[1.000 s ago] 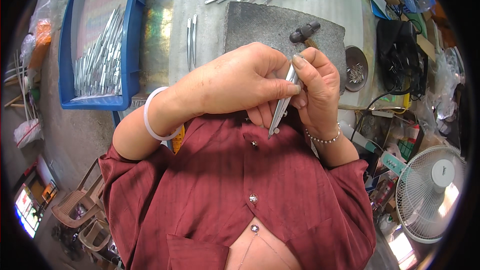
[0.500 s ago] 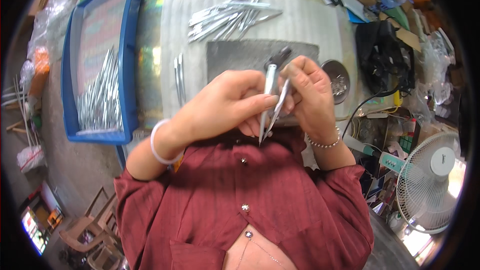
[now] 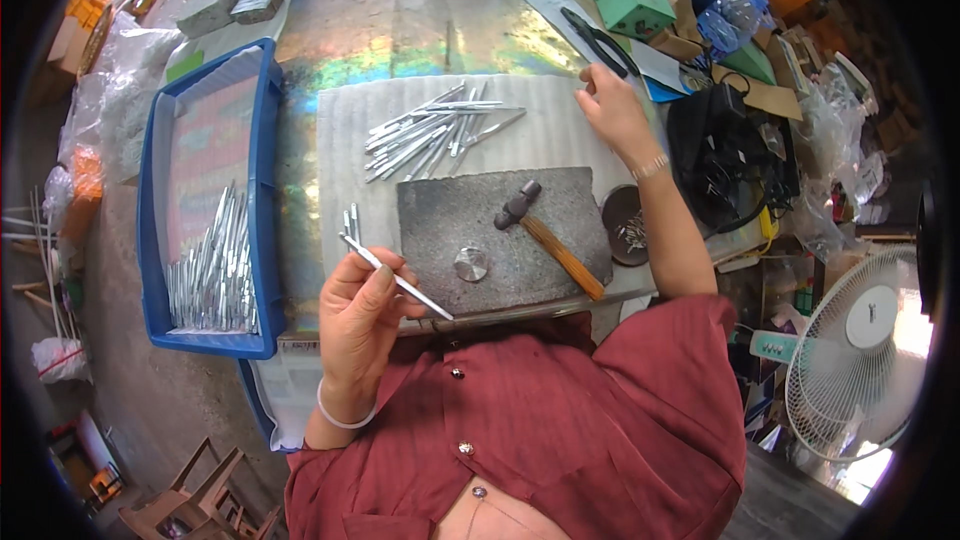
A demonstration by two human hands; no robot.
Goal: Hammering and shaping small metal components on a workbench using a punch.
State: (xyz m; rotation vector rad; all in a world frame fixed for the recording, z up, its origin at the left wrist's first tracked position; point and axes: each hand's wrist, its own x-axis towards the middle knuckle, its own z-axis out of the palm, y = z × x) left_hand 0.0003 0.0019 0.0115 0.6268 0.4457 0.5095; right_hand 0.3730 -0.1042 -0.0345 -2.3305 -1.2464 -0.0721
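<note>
Shiny rainbow light lies on the bench (image 3: 360,35), and a white fan (image 3: 870,318) stands off to the right. On the bench is a white mat (image 3: 338,130) with a messy pile (image 3: 430,132) of thin silver sticks. A dark stone (image 3: 430,230) sits near the front, with a hammer (image 3: 541,233) and a round silver disc (image 3: 471,263) on top. Just beside the stone is a small bowl (image 3: 620,202) with tiny pins in it. To the left, a blue tray (image 3: 264,200) holds lots more sticks. The left hand (image 3: 355,315) grasps one stick (image 3: 425,301) between its thumb and fingers (image 3: 376,285). That stick is tilted, over the front edge of the bench. The right hand (image 3: 615,110) is stretched far out, next to the black pliers (image 3: 600,40). Its fingers are bent, but I cannot tell if they touch the pliers or grip anything. My guess is that the step in hand is a reach, with the stick held ready on the other side. If the pliers are wanted, the next move calls for wrapping the right fingers round the handles and lifting gently.
</note>
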